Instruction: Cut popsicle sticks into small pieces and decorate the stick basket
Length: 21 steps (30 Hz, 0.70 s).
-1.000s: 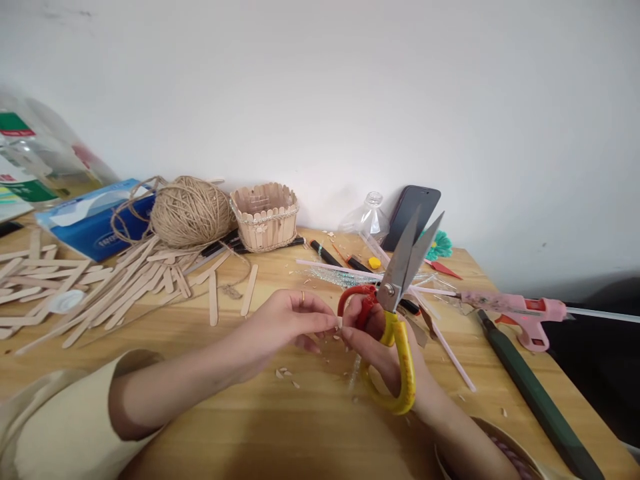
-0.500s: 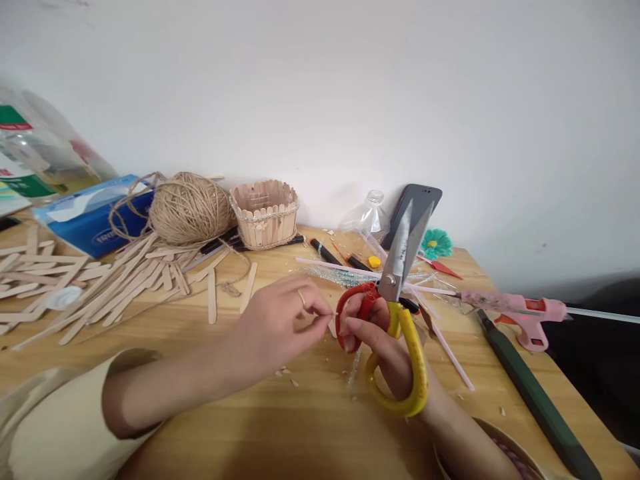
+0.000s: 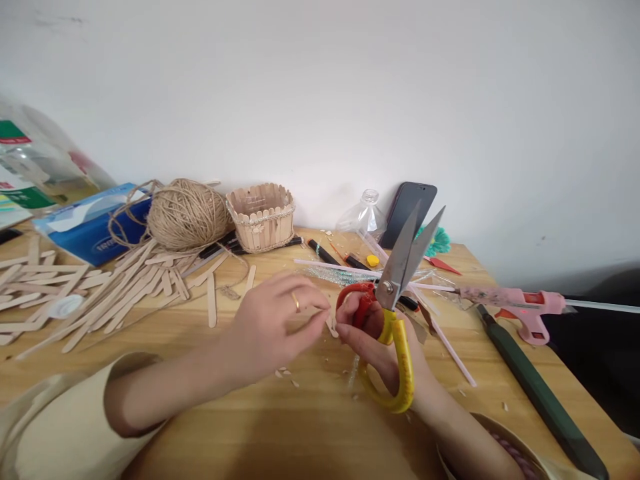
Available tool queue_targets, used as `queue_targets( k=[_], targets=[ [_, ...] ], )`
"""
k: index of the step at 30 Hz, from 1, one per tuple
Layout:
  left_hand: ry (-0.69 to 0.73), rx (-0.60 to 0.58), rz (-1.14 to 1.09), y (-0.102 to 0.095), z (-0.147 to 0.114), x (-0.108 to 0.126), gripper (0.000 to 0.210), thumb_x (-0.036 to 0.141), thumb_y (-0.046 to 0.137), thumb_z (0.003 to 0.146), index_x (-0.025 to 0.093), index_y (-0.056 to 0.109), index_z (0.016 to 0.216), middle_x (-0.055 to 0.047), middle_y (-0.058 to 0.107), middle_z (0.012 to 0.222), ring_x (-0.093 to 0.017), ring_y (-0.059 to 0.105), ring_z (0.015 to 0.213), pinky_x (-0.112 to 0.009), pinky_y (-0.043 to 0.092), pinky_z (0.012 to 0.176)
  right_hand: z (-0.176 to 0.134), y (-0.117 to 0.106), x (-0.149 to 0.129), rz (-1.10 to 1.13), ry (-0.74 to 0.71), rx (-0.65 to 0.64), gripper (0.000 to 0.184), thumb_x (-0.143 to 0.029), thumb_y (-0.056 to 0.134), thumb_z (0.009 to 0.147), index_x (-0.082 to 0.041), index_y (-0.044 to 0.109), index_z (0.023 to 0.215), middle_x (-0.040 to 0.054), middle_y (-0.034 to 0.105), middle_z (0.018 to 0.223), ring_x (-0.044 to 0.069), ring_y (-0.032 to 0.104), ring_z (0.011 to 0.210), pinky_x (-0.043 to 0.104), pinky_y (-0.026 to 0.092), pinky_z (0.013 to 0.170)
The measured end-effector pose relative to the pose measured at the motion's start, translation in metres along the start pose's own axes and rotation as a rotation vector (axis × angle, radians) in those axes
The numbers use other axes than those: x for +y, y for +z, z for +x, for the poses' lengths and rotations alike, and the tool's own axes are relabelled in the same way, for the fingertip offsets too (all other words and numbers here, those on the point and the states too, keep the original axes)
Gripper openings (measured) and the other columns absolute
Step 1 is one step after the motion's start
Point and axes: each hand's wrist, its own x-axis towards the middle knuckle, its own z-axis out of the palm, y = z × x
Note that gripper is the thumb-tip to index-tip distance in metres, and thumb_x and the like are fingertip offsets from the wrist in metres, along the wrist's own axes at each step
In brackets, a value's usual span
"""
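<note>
Above grained wood [image 3: 240,433], the right hand [image 3: 374,349] holds pointed metal scissors [image 3: 389,291], the left hand [image 3: 273,327] pinched narrow.

Just left of the scissors [image 3: 389,287], the left hand [image 3: 273,323] is held with thumb and forefinger tips close together; by the right hand [image 3: 373,348], the scissors' handles are gripped.

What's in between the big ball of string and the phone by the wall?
In the head view, between the ball of string and the phone come the little wooden stick basket, then the clear plastic bottle.
</note>
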Motion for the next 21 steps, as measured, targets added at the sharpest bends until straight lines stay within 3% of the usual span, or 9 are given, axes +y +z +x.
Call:
queue_targets(
  k=[3, 6, 10, 15, 18, 21],
  targets=[
    [-0.359, -0.149, -0.267, -0.003, 0.009, 0.002, 0.015, 0.028, 0.056, 0.076, 0.019, 0.067, 0.072, -0.002, 0.067, 0.072, -0.014, 0.056, 0.06, -0.024, 0.042, 0.053, -0.001, -0.001, 0.0, -0.011, 0.031, -0.021, 0.014, -0.021, 0.06, 0.072, -0.02, 0.046, 0.069, -0.0036, 0.048, 0.065, 0.011, 0.043, 0.056, 0.024, 0.035, 0.05],
    [-0.524, -0.256, -0.407, -0.003, 0.012, 0.003, 0.012, 0.027, 0.06, 0.07, 0.018, 0.067, 0.067, 0.001, 0.066, 0.067, -0.013, 0.055, 0.058, -0.023, 0.041, 0.054, -0.002, -0.001, -0.001, -0.025, 0.071, -0.022, 0.016, -0.021, 0.061, 0.07, -0.02, 0.045, 0.069, -0.0048, 0.047, 0.062, 0.01, 0.041, 0.053, 0.023, 0.034, 0.049],
    [-0.561, -0.295, -0.465, -0.003, 0.013, 0.001, 0.007, 0.022, 0.061, 0.066, 0.018, 0.066, 0.063, 0.003, 0.064, 0.062, -0.013, 0.055, 0.061, -0.023, 0.042, 0.06, -0.002, -0.001, -0.001, -0.04, 0.077, -0.019, 0.017, -0.02, 0.061, 0.069, -0.02, 0.045, 0.071, -0.0055, 0.047, 0.061, 0.009, 0.041, 0.053, 0.022, 0.034, 0.048],
    [-0.624, -0.361, -0.534, -0.004, 0.014, 0.0, 0.006, 0.021, 0.061, 0.063, 0.017, 0.066, 0.062, 0.004, 0.06, 0.056, -0.011, 0.05, 0.053, -0.022, 0.04, 0.053, -0.002, -0.002, 0.001, -0.048, 0.079, -0.024, 0.015, -0.019, 0.06, 0.068, -0.02, 0.046, 0.073, -0.0037, 0.05, 0.064, 0.011, 0.045, 0.057, 0.024, 0.038, 0.051],
    [-0.617, -0.337, -0.538, -0.006, 0.015, 0.001, 0.006, 0.022, 0.063, 0.064, 0.017, 0.066, 0.062, 0.003, 0.062, 0.058, -0.011, 0.052, 0.055, -0.022, 0.041, 0.054, -0.001, -0.002, -0.002, -0.045, 0.077, -0.002, 0.017, -0.025, 0.063, 0.068, -0.021, 0.047, 0.074, -0.0032, 0.05, 0.065, 0.012, 0.045, 0.058, 0.024, 0.038, 0.051],
    [-0.606, -0.235, -0.518, -0.013, 0.017, 0.001, 0.009, 0.026, 0.064, 0.065, 0.017, 0.067, 0.063, 0.002, 0.063, 0.061, -0.012, 0.054, 0.058, -0.022, 0.042, 0.055, 0.0, -0.004, -0.005, -0.112, 0.068, 0.005, 0.021, -0.033, 0.063, 0.07, -0.021, 0.047, 0.071, -0.0036, 0.046, 0.062, 0.011, 0.041, 0.054, 0.024, 0.035, 0.05]
  ],
)
